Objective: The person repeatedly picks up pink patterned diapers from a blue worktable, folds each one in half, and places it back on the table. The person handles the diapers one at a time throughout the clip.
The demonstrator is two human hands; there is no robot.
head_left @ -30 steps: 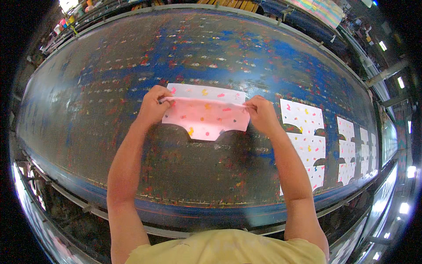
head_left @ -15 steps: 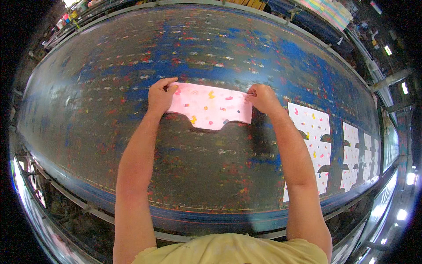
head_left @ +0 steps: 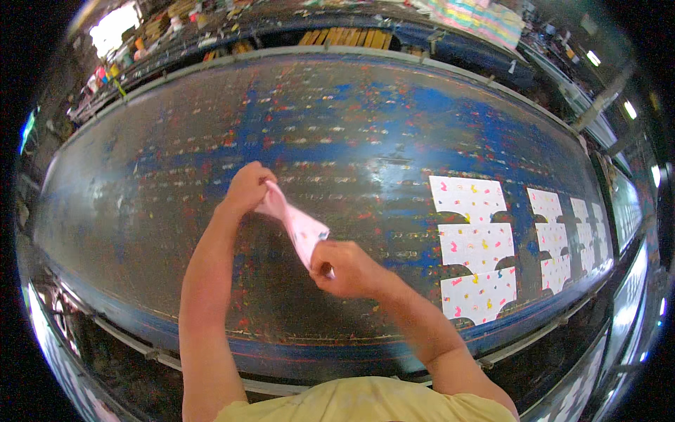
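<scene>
A pink printed fabric piece (head_left: 292, 219) is stretched slantwise between my two hands above the long paint-stained table (head_left: 330, 320). My left hand (head_left: 250, 187) pinches its upper left end. Closer to me, my right hand (head_left: 344, 269) grips the lower right end, fingers curled round it. The cloth is bunched and twisted, so most of its printed side is hidden. To the right of my right hand, white fabric pieces (head_left: 476, 244) with small coloured prints and curved cutouts lie flat on the table in a column.
More white printed pieces (head_left: 552, 243) lie in columns toward the table's right end. A metal rail (head_left: 330, 51) runs along the far edge. Beyond it are yellowish wooden pieces (head_left: 346, 37) and a pastel-coloured stack (head_left: 478, 17).
The pink fabric piece, spread flat before, is now gathered and slanted. My right hand has come toward me and to the left; my left hand is slightly nearer too. The view has tilted upward.
</scene>
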